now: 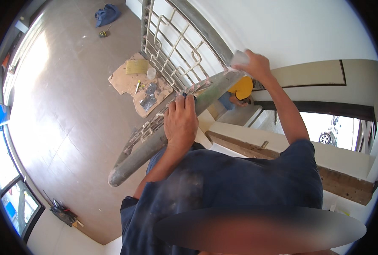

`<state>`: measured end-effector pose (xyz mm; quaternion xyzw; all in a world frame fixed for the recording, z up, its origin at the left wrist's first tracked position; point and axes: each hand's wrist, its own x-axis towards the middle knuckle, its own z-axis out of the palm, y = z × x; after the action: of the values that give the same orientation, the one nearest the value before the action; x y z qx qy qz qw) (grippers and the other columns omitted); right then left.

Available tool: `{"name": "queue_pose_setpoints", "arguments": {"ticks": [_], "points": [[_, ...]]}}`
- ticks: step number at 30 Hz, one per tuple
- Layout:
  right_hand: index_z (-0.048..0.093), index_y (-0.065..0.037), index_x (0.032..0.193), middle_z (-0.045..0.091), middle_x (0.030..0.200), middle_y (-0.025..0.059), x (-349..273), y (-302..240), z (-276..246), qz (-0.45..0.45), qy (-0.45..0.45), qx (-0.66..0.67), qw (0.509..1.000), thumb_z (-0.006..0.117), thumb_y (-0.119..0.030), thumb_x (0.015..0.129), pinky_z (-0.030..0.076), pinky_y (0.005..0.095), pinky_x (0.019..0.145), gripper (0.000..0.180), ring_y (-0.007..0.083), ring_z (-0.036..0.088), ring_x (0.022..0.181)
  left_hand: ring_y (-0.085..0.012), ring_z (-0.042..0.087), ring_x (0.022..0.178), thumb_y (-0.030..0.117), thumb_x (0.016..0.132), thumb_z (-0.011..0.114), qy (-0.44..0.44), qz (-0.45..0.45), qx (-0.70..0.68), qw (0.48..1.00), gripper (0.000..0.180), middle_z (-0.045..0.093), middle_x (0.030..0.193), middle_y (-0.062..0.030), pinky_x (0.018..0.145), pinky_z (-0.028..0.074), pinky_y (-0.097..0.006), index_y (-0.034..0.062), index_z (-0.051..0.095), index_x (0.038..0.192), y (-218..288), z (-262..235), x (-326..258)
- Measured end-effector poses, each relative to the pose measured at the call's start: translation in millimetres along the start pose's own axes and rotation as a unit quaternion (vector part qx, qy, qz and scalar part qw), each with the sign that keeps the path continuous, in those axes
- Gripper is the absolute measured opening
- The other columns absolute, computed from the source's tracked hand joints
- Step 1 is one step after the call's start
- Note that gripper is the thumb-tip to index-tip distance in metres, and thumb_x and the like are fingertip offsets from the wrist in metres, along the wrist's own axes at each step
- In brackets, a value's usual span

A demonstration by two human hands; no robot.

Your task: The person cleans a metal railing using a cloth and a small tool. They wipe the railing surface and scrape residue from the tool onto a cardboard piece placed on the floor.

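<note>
A grey metal handrail with worn, patchy paint runs slantwise in front of me and bends where it meets another rail section. My left hand is closed over its middle, fingers curled across the top. Beside those fingertips is a small dark spot I cannot make out. At the rail's bend, my right hand pinches a pale grey, flat piece, blurred, that looks like folded sandpaper, against or close to the metal. Below the rail hangs the whitish metal grille of the balustrade.
On the floor lies a torn cardboard sheet bearing a yellowish sheet, a clear cup and small items. Farther off are a tape measure and blue cloth. Below, a person in a yellow shirt crouches by the stairs.
</note>
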<state>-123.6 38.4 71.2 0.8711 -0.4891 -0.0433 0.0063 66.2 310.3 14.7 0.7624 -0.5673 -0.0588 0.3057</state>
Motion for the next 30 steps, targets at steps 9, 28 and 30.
{"name": "queue_pose_setpoints", "arguments": {"ticks": [9, 28, 30], "points": [[0.059, -0.011, 0.125, 0.069, 0.106, 0.0179, -28.7, 4.3, 1.2, 0.004, 0.033, 0.08, 0.996, 0.076, -0.058, 0.079, 0.055, 0.0439, 0.082, 0.067, 0.0359, 0.069, 0.096, -0.0307, 0.064, 0.094, 0.012, 0.092, 0.062, -0.002, -0.019, -0.016, 1.0, 0.021, 0.065, 0.104, -0.0095, 0.079, 0.053, -0.044, 0.0089, 0.065, 0.112, 1.2, -3.5, -0.1], [0.061, -0.023, 0.139, 0.065, 0.134, 0.0101, 1.9, -41.6, -56.2, -0.203, -0.322, 0.023, 0.924, 0.054, -0.003, 0.075, 0.049, 0.0382, 0.103, 0.068, 0.0313, 0.062, 0.118, -0.0296, 0.061, 0.096, 0.007, 0.085, 0.064, -0.011, -0.007, -0.054, 0.998, 0.03, 0.061, 0.104, -0.0098, 0.081, 0.051, -0.043, 0.0068, 0.061, 0.115, -2.4, -7.1, 1.2], [0.065, -0.024, 0.135, 0.069, 0.128, 0.0104, 7.7, -53.3, -50.7, -0.193, -0.376, -0.047, 0.905, 0.054, -0.007, 0.075, 0.05, 0.0381, 0.1, 0.063, 0.0311, 0.064, 0.114, -0.0297, 0.061, 0.096, 0.007, 0.084, 0.064, 0.0, -0.006, -0.052, 0.999, 0.03, 0.061, 0.104, -0.01, 0.082, 0.051, -0.043, 0.0068, 0.061, 0.114, -2.5, -6.3, 0.5]]}}
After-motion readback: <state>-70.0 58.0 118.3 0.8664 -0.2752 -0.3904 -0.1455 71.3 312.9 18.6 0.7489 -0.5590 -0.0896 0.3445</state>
